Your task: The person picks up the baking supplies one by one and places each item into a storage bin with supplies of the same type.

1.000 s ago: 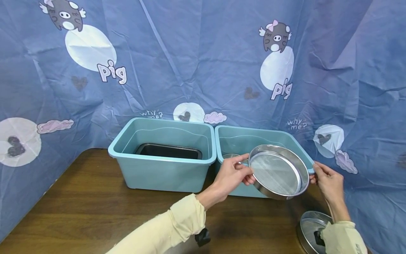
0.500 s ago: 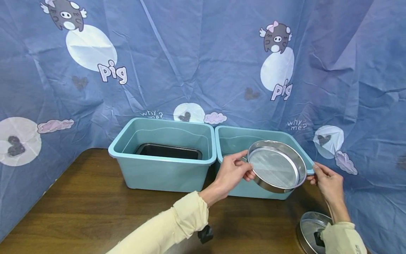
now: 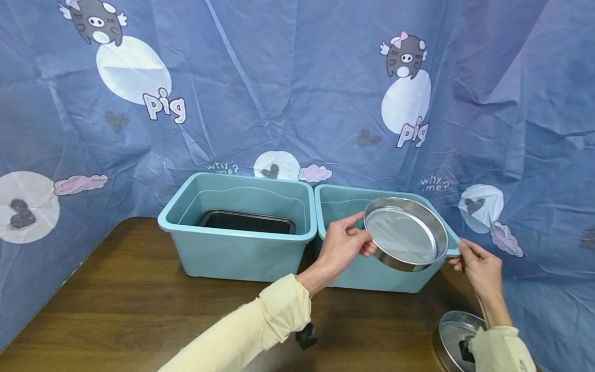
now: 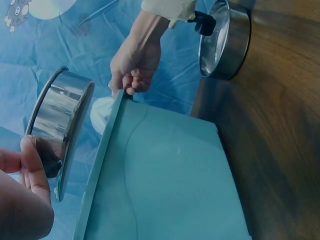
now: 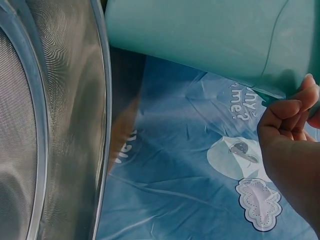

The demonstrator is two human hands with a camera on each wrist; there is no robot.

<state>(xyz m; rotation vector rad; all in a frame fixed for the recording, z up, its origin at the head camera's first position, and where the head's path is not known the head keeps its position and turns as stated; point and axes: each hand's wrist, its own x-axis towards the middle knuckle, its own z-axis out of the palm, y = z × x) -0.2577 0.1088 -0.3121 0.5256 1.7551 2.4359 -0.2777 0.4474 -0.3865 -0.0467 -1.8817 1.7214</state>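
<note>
My left hand (image 3: 345, 243) pinches the left edge of a round metal flour sieve (image 3: 403, 232), a fine mesh inside a shallow steel ring. The sieve is tilted and overlaps the front of the right teal bin (image 3: 372, 276) in the head view; in the left wrist view it stands above the bin's rim. My right hand (image 3: 482, 266) grips that bin's right rim corner between thumb and curled fingers, clear in the right wrist view too. Below the right wrist a second round metal sieve (image 3: 448, 343) lies on the table, partly hidden by the sleeve.
Left of it, a matching teal bin (image 3: 239, 253) holds a dark rectangular baking pan (image 3: 248, 222). Both bins stand side by side on the brown wooden table (image 3: 116, 310). A blue printed cloth (image 3: 279, 93) hangs close behind them.
The sieve in my left hand has risen a little and moved away from me, up over the right bin's front. My right hand keeps its grip on the bin's rim corner.
</note>
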